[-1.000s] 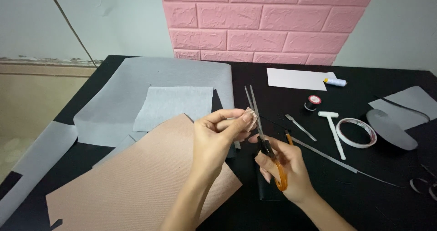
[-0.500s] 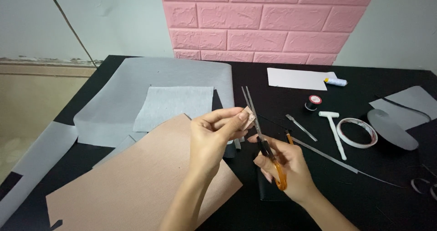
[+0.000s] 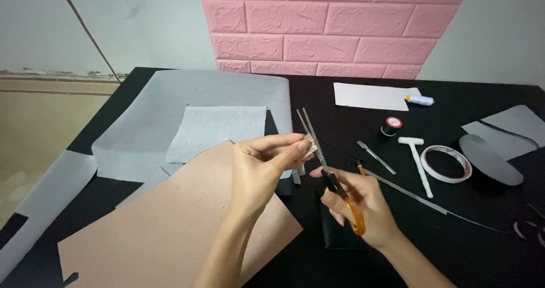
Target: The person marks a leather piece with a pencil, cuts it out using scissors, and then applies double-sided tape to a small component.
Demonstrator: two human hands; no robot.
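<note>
Scissors point(image 3: 332, 174) barely shifted; hands: left point(image 3: 267, 169) pinches scrap point(image 3: 309, 144).

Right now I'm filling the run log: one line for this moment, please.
left hand: pinches small tan piece | right hand: holds orange-handled scissors, blades at piece | surface: black table

Matt tan sheet point(image 3: 170, 225) (finely textured), shiny metal scissors point(image 3: 332, 174) with glossy orange plastic handles.
</note>
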